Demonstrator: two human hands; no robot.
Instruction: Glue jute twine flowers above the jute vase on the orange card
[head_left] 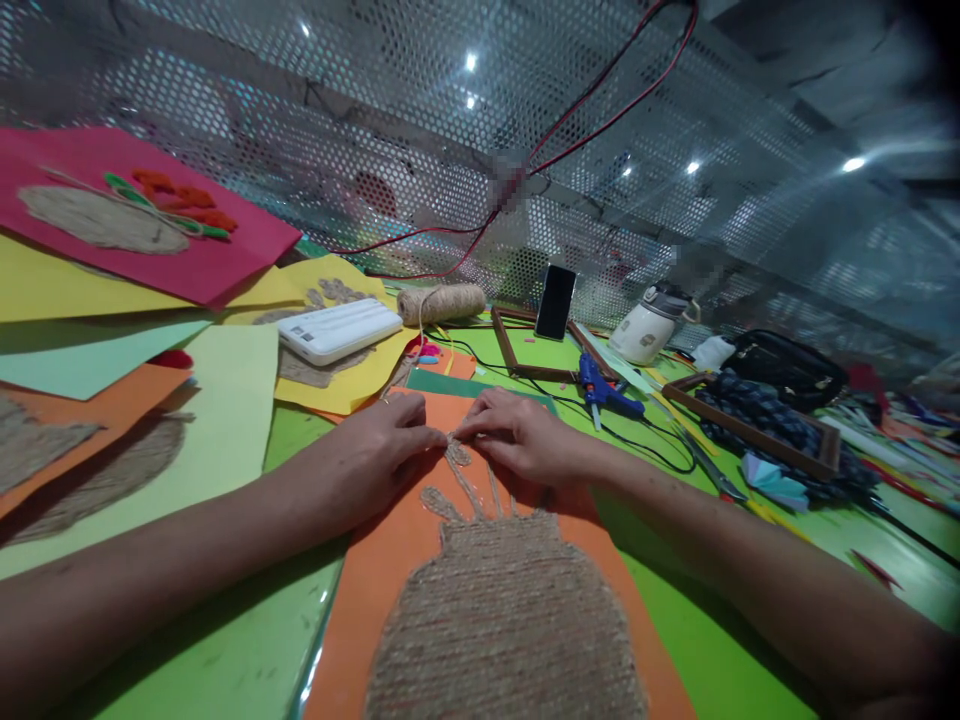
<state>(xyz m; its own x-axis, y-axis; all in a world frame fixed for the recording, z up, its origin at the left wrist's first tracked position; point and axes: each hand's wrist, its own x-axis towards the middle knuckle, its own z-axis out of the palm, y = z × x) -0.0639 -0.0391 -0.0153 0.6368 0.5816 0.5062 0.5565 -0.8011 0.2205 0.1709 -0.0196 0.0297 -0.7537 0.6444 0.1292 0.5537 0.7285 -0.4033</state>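
An orange sheet (356, 610) lies before me, with a vase shape (510, 620) made of rows of jute twine glued on it. Twine stems and looped petals rise from the vase's neck. At the top of one stem, a small jute twine flower (459, 453) sits under both hands' fingertips. My left hand (390, 450) is closed in a pinch at its left side. From the right, my right hand (521, 432) pinches at the same twine, its fingertips close to the left ones. The exact bit of twine between the fingers is mostly hidden.
A blue glue gun (606, 388), a wooden frame (506, 345), a phone (555, 302) and a white bottle (646, 325) stand beyond my right hand. A twine roll (442, 303) and white power bank (340, 330) lie behind. Coloured sheets (247, 245) pile up left; black cables cross the green table.
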